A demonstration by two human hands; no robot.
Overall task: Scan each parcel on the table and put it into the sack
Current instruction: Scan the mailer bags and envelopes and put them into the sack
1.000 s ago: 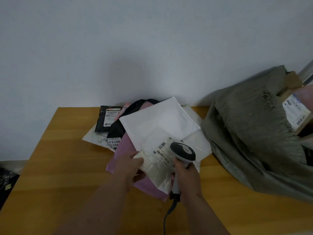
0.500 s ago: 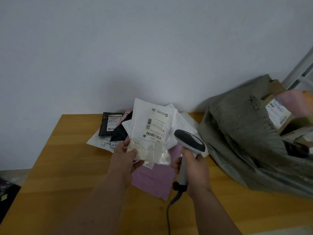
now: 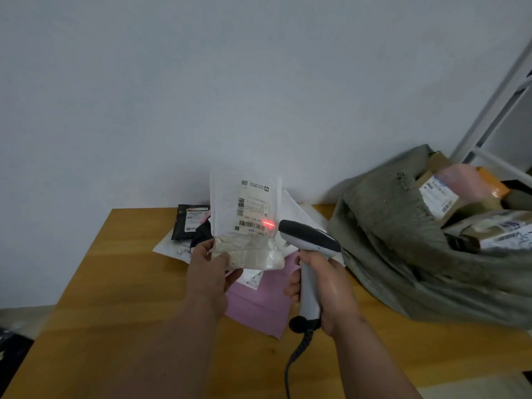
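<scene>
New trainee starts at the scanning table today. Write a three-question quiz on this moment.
1. True or false: the left hand holds the white parcel upright, label toward the camera.
2. Where does the red scan line fall?
A. on the pink mailer
B. at the right end of the barcode on the held parcel's label
C. on the grey sack
3. Fill in: the right hand grips the handle of the ____.

Key: 1 true; 2 B; 3 scanner.
</scene>
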